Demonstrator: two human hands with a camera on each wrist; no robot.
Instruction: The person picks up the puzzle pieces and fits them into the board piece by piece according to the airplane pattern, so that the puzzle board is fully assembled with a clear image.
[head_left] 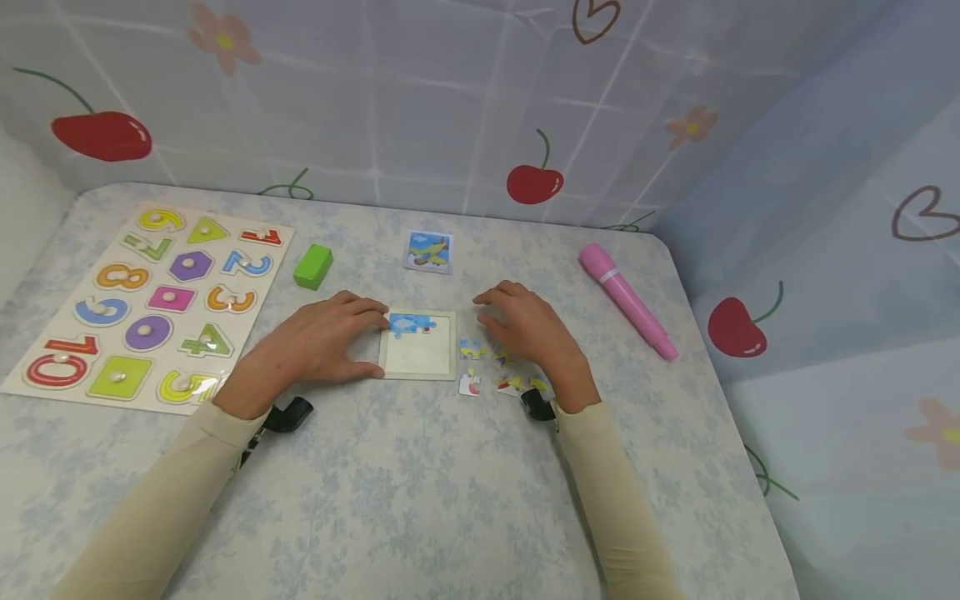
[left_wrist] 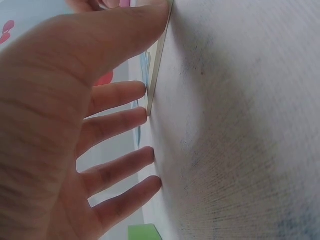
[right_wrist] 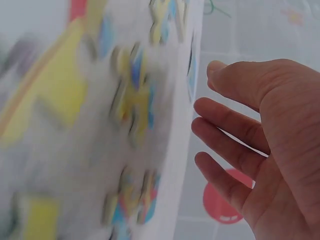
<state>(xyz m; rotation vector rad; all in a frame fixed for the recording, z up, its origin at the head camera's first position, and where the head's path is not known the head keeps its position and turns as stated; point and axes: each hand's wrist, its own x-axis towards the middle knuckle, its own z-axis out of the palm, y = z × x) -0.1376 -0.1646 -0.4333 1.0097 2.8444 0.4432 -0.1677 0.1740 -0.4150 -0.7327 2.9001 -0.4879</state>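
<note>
A small square puzzle tray [head_left: 420,376] lies in the middle of the table, with joined blue sky pieces [head_left: 408,322] along its top left. At the tray's left side, my left hand [head_left: 318,342] is spread, thumb and fingertips touching its edge. The left wrist view shows these fingers [left_wrist: 122,120] fairly straight. Over loose jigsaw pieces [head_left: 470,385] right of the tray, my right hand [head_left: 528,325] hovers, holding nothing. In the right wrist view, several pieces [right_wrist: 132,97] lie below it, some blurred. The hand partly hides the pieces in the head view.
A picture card with an airplane [head_left: 429,252] lies behind the tray. To the left are a green block [head_left: 312,267] and a number-and-shape peg board [head_left: 168,321]. A pink marker-shaped stick [head_left: 628,302] lies at the right. A patterned curtain [head_left: 420,100] borders the table's back.
</note>
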